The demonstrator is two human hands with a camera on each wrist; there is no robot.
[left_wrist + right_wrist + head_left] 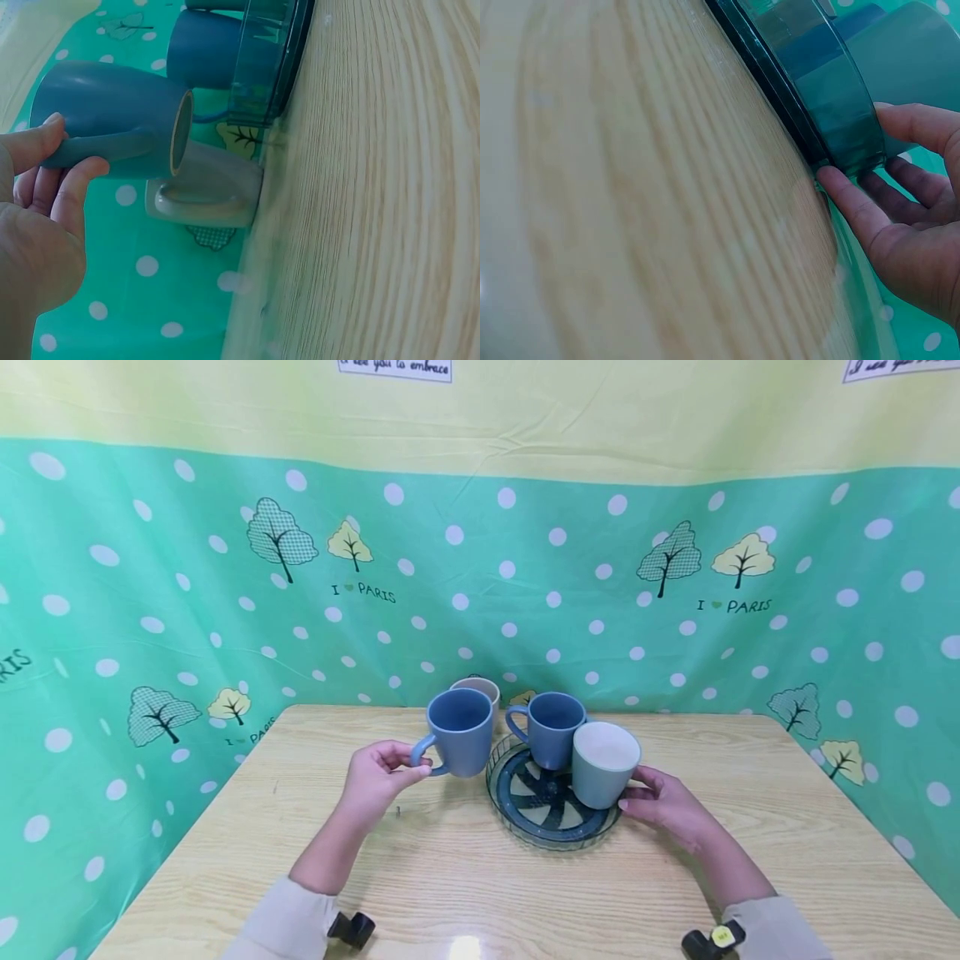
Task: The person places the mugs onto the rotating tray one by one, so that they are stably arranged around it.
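My left hand (pixel 378 777) pinches the handle of a blue mug (pixel 467 747), held upright above the table. The handle and the mug's base show in the left wrist view. My right hand (pixel 663 806) holds the side of a round see-through tray (pixel 525 837), with fingers (pixel 847 195) against its wall and base edge. A pale green cup (pixel 600 777) stands in the tray close to that hand. Beside it, also in the tray, is a second blue mug (pixel 553 735), its handle to the left. A pale mug (pixel 214 187) stands behind the lifted mug, partly hidden in the head view.
The tray stands on a wooden table (pixel 420 877) near its back edge. Behind and beside the table hangs a green and yellow curtain (pixel 510 602) with dots and trees. Small black devices (pixel 351 931) are strapped at both wrists.
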